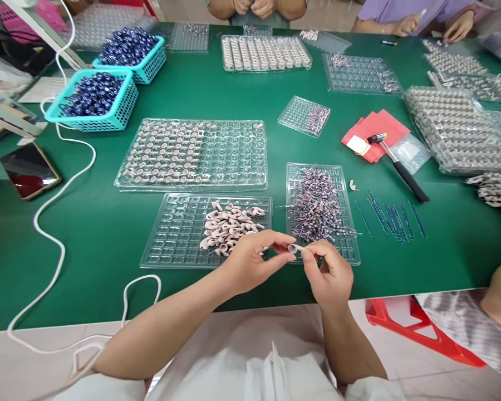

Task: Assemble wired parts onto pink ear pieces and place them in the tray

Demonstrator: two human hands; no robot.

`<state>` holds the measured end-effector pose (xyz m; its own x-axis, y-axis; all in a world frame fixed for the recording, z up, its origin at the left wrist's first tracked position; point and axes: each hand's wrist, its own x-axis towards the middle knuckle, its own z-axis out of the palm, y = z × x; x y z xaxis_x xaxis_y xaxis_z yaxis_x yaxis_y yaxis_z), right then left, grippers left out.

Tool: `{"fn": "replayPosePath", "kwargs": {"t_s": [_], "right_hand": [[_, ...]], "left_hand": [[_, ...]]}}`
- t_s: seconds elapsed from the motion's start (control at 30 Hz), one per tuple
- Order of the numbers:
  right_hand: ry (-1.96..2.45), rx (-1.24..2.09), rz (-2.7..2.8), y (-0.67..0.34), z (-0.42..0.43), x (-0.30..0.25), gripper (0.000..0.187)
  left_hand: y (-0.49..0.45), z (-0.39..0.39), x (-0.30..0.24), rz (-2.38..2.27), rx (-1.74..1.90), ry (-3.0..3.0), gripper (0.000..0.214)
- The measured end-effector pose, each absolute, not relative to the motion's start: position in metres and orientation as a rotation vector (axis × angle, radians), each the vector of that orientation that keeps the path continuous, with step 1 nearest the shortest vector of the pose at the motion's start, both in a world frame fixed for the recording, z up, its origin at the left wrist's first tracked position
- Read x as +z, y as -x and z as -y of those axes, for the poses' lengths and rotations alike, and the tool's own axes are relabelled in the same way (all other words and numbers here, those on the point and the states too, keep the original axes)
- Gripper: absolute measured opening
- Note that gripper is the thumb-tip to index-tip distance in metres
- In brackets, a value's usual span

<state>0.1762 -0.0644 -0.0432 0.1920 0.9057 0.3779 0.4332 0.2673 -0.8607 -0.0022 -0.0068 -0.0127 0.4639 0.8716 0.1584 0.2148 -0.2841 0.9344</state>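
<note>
Left grip (253,259), right grip (330,273) pinching casing (293,249), tray (177,234) of loose casings (227,229), second tray (293,174) of wired parts (318,203)

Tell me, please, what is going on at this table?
The person's left hand and right hand together hold one small pale piece. Similar pieces are heaped in a clear tray to the left, and thin wired parts are piled in a second tray just beyond the hands. Farther back, a larger tray is partly filled with pale rows.

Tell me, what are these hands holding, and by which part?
A pale earbud shell: the left hand holds its round cup end, the right hand pinches its stem.
</note>
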Motion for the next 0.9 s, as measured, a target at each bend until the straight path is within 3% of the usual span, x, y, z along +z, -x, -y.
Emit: {"fn": "replayPosePath", "kwargs": {"t_s": [0.3,0.77,0.9], "right_hand": [[1.304,0.468,1.543,-0.175,0.064,-0.042,0.012],[1.120,0.440,1.804,-0.174,0.061,-0.043,0.006],[1.164,0.436,1.808,-0.178,0.064,-0.045,0.014]], "left_hand": [[0.004,0.008,0.004,-1.013,0.755,-1.667,0.017],[0.024,0.029,-0.001,-1.127,0.855,-2.117,0.016],[0.050,0.016,0.004,-1.299,0.888,-2.155,0.016]]}}
